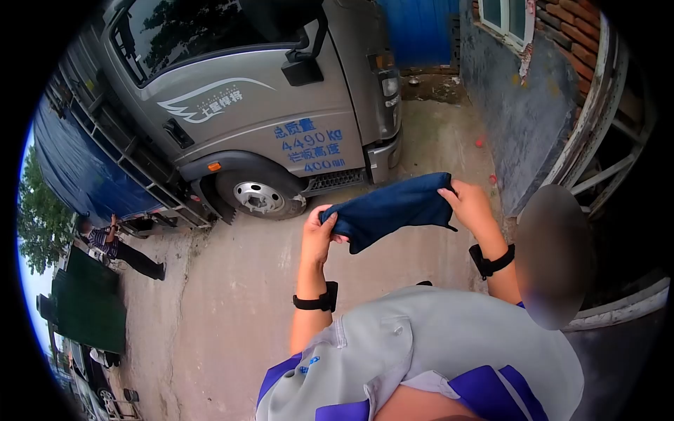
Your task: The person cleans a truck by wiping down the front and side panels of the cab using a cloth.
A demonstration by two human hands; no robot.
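A dark blue cloth (397, 212) is stretched out in the air in front of my chest, between my two hands. My left hand (323, 233) grips its left end, thumb on top and fingers partly behind the fabric. At the other end, my right hand (469, 201) pinches the upper right corner, and a lower corner droops beneath it. The cloth sags slightly in the middle. Each wrist carries a black strap, the left strap (316, 300) and the right strap (493, 261).
A grey truck (281, 105) stands ahead, its front wheel (260, 198) on the concrete ground (232, 302). To the right is a grey wall (512, 105) with a window. A person (123, 245) stands at the left by the truck's blue tarp (91, 165), near a green panel (88, 298).
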